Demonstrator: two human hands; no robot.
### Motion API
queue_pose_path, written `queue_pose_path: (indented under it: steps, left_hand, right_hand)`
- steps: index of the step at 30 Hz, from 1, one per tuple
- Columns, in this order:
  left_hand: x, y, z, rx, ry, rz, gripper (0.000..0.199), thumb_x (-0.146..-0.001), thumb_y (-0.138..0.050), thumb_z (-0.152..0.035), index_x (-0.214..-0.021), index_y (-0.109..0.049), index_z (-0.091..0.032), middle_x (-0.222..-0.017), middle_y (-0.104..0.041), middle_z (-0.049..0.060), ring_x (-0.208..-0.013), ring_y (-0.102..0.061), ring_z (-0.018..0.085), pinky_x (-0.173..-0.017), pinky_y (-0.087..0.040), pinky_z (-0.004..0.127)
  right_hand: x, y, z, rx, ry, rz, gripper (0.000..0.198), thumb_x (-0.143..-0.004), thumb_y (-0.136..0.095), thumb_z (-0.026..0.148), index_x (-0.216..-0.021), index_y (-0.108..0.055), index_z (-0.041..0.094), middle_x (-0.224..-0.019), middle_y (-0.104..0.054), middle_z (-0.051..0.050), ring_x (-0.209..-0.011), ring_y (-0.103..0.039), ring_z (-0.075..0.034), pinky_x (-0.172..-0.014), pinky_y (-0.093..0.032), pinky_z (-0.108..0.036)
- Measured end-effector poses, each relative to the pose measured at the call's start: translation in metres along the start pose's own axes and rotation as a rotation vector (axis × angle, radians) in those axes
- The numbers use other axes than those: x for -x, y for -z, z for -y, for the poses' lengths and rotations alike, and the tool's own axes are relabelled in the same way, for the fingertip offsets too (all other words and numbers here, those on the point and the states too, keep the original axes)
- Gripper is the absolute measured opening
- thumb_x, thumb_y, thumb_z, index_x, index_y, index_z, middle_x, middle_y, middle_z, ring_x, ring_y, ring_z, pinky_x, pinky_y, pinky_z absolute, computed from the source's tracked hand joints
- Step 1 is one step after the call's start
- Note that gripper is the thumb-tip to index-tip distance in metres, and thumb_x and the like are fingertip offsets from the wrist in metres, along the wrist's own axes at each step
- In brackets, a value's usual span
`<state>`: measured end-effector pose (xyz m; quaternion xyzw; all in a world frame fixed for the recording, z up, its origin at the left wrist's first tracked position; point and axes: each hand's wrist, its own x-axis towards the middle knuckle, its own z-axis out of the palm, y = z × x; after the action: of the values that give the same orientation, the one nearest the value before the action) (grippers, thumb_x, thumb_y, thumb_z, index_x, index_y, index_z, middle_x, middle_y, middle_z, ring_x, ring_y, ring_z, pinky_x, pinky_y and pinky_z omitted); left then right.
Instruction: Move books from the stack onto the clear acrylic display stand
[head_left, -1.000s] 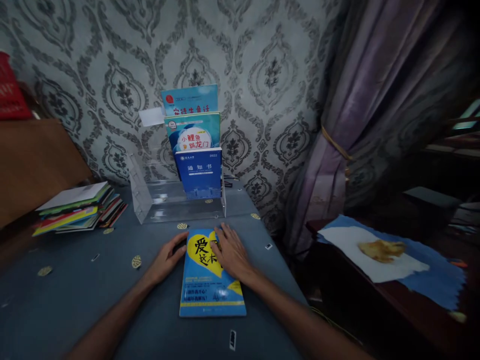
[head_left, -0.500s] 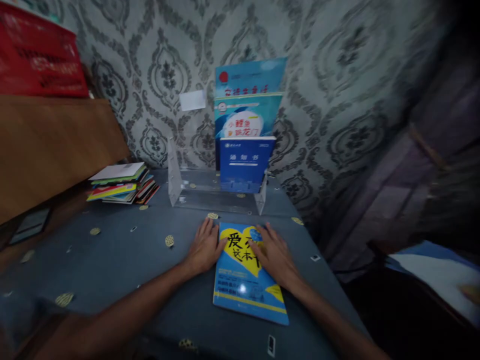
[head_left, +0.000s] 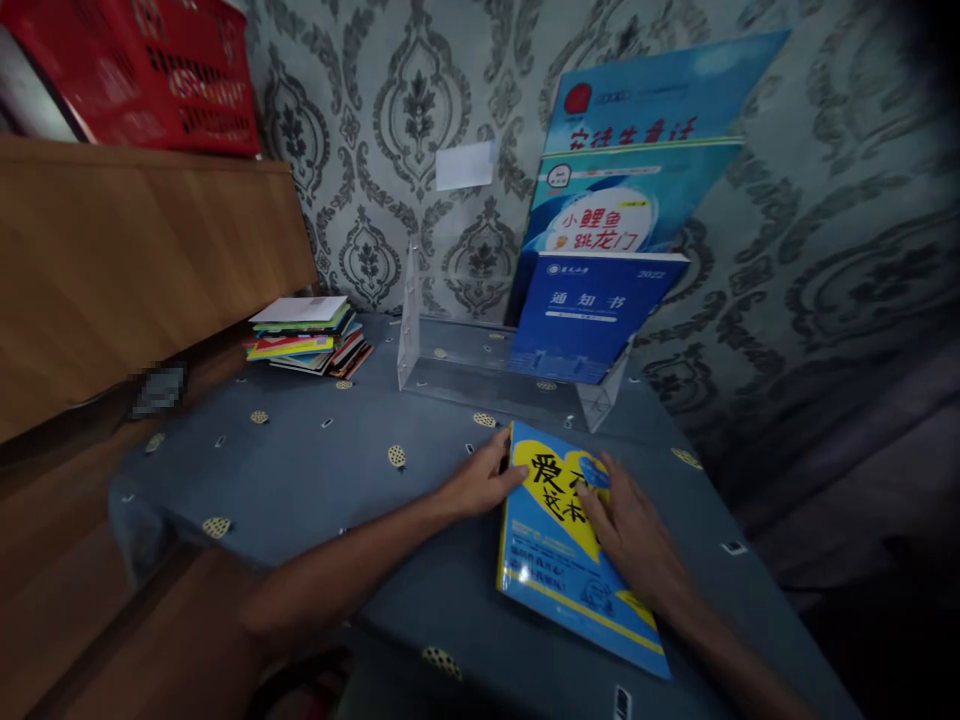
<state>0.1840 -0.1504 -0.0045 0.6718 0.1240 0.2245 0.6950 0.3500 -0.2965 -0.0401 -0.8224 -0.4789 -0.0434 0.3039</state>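
Observation:
A blue book [head_left: 551,560] with a yellow heart and black Chinese characters lies cover up on the cloth, its left edge showing some thickness. My left hand [head_left: 484,482] grips its upper left edge, thumb on the cover and fingers along the side. On the opposite edge, my right hand [head_left: 634,530] holds the book with its thumb across the yellow heart; its other fingers reach the right side and are partly hidden. Beyond the hands stands a clear acrylic rack [head_left: 409,320]. A dark blue booklet [head_left: 592,330] and taller blue picture books [head_left: 637,100] lean at its right end.
Books lie in a stack [head_left: 304,335] at the back left of the patterned grey tablecloth [head_left: 300,480]. A wooden cabinet [head_left: 150,240] with a red basket [head_left: 180,80] on top borders the left. Patterned wallpaper is behind, and a curtain [head_left: 862,470] hangs at right.
The view has turned left and come closer, so everything sits further right. My left fingers, earlier flat beside the book, now curl onto its left edge; the right hand stays on the right side.

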Motion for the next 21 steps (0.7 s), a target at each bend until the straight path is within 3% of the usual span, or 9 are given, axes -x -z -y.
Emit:
queue_pose_path:
  steps: [2,5,9,12,14,16,19,21]
  left_hand:
    - [-0.001,-0.003,0.003,0.215,0.103,-0.092,0.061,-0.081,-0.071,-0.029,-0.136,-0.047,-0.02,-0.11,-0.072,0.009,-0.095,-0.071,0.022,-0.085,-0.056,0.034]
    - [0.0,-0.004,0.006,0.387,0.23,-0.202,0.045,-0.08,-0.071,-0.021,-0.122,-0.056,-0.017,-0.1,-0.074,0.007,-0.083,-0.072,0.017,-0.072,-0.057,0.026]
    - [0.002,0.0,0.002,0.438,0.298,-0.159,0.029,-0.08,-0.07,-0.017,-0.108,-0.063,-0.013,-0.091,-0.076,0.009,-0.072,-0.072,0.017,-0.063,-0.058,0.025]
    - [0.004,0.003,-0.006,0.481,0.286,-0.125,0.029,-0.08,-0.07,-0.014,-0.109,-0.065,-0.012,-0.095,-0.077,0.009,-0.075,-0.074,0.017,-0.067,-0.06,0.025]
    - [0.006,0.004,-0.011,0.516,0.241,-0.117,0.032,-0.079,-0.072,-0.014,-0.11,-0.067,-0.012,-0.097,-0.077,0.01,-0.08,-0.075,0.019,-0.071,-0.061,0.026]
    - [0.007,0.006,-0.017,0.54,0.192,-0.119,0.034,-0.078,-0.074,-0.014,-0.111,-0.067,-0.012,-0.099,-0.078,0.011,-0.084,-0.075,0.02,-0.074,-0.062,0.027]
    - [0.008,0.005,-0.024,0.57,0.156,-0.148,0.034,-0.077,-0.075,-0.013,-0.11,-0.068,-0.013,-0.099,-0.078,0.009,-0.092,-0.075,0.022,-0.08,-0.062,0.03]
    - [0.007,0.002,-0.028,0.585,0.156,-0.191,0.03,-0.078,-0.074,-0.012,-0.107,-0.068,-0.014,-0.099,-0.078,0.008,-0.097,-0.075,0.023,-0.086,-0.061,0.033]
  right_hand:
    - [0.0,0.002,0.002,-0.027,-0.005,0.001,0.066,-0.096,-0.032,0.054,-0.146,-0.038,0.011,-0.145,-0.054,-0.021,-0.135,-0.051,-0.036,-0.111,-0.043,-0.054]
    - [0.001,0.006,0.006,-0.068,-0.008,0.027,0.07,-0.095,-0.034,0.055,-0.148,-0.036,0.008,-0.146,-0.052,-0.024,-0.136,-0.05,-0.036,-0.112,-0.041,-0.053]
    - [0.003,0.012,0.013,-0.115,-0.026,0.068,0.074,-0.095,-0.038,0.054,-0.149,-0.033,0.005,-0.149,-0.048,-0.025,-0.14,-0.045,-0.035,-0.115,-0.037,-0.054]
    - [0.004,0.021,0.02,-0.242,-0.104,0.063,0.078,-0.093,-0.044,0.057,-0.152,-0.03,0.007,-0.154,-0.043,-0.023,-0.141,-0.044,-0.035,-0.115,-0.038,-0.053]
    - [0.004,0.027,0.027,-0.408,-0.195,0.035,0.083,-0.088,-0.053,0.061,-0.151,-0.033,0.01,-0.152,-0.046,-0.022,-0.135,-0.05,-0.036,-0.112,-0.042,-0.054]
    - [0.003,0.032,0.034,-0.666,-0.331,0.041,0.082,-0.083,-0.063,0.062,-0.146,-0.043,0.014,-0.141,-0.058,-0.02,-0.121,-0.063,-0.035,-0.103,-0.052,-0.052]
    - [0.002,0.038,0.043,-1.132,-0.491,0.197,0.063,-0.077,-0.073,0.058,-0.122,-0.062,0.017,-0.115,-0.075,-0.016,-0.1,-0.073,-0.032,-0.083,-0.063,-0.044]
    - [0.002,0.04,0.048,-1.314,-0.539,0.268,0.051,-0.073,-0.079,0.053,-0.108,-0.068,0.017,-0.101,-0.078,-0.014,-0.09,-0.076,-0.031,-0.075,-0.065,-0.04]
